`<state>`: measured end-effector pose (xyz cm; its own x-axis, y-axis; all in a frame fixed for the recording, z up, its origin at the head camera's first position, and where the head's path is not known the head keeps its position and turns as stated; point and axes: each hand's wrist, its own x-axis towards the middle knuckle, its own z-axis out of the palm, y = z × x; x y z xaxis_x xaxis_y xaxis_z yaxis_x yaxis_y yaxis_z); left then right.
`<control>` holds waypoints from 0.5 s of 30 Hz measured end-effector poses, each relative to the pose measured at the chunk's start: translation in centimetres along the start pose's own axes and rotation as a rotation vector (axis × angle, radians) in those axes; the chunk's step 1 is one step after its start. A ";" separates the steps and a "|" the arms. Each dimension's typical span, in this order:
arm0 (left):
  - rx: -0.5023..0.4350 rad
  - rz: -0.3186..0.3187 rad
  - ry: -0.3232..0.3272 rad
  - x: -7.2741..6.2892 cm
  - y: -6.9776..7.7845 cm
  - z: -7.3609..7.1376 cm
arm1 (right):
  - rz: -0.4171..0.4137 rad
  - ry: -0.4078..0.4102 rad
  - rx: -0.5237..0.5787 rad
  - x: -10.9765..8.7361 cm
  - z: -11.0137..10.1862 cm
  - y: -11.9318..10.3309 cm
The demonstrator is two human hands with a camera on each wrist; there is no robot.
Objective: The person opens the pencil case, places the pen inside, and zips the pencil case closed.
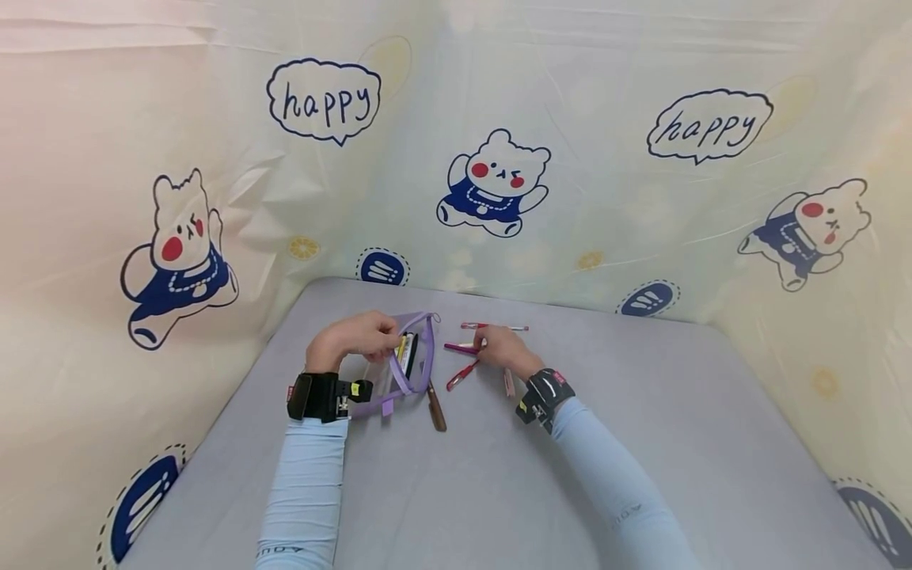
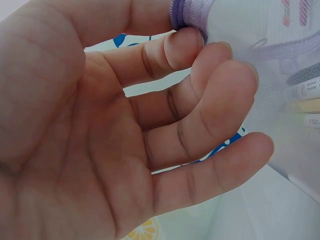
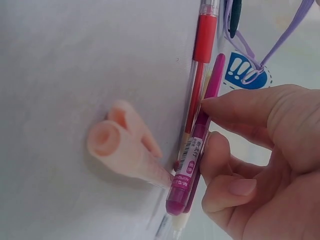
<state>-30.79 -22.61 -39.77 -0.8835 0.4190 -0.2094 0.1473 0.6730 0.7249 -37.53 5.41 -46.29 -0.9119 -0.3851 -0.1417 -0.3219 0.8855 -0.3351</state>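
My left hand (image 1: 363, 336) pinches the purple edge of a see-through mesh pencil case (image 1: 428, 352) between thumb and forefinger; the other fingers are loosely bent. The case gapes toward the right, and several pens (image 1: 408, 356) in yellow, white and black show inside it. In the left wrist view the purple trim (image 2: 192, 12) sits between thumb and fingertip. Over to the right, my right hand (image 1: 504, 351) holds a magenta pen (image 3: 192, 150) between thumb and fingers, its tip pointing up in the right wrist view.
A red pen (image 1: 461, 376) lies close by the right hand, with another red-and-clear pen (image 1: 516, 328) behind it. Nearer me is a peach-coloured pen (image 3: 132, 150). Beside the case lies a brown pen (image 1: 437, 410). A printed cloth (image 1: 584, 214) stands behind the grey table (image 1: 456, 491).
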 end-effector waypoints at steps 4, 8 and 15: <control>0.013 0.000 0.004 0.1 0.0 0.0 | 0.011 -0.007 -0.010 0.0 -0.1 -0.1; 0.025 0.003 0.008 0.1 0.0 0.0 | 0.023 -0.014 -0.018 -0.1 -0.1 -0.1; 0.015 0.011 0.007 0.1 0.0 -0.1 | 0.040 -0.023 -0.021 -0.1 -0.1 -0.1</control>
<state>-30.93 -22.57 -39.76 -0.8848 0.4221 -0.1972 0.1634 0.6776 0.7170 -37.37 5.36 -46.17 -0.9180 -0.3553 -0.1762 -0.2911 0.9054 -0.3090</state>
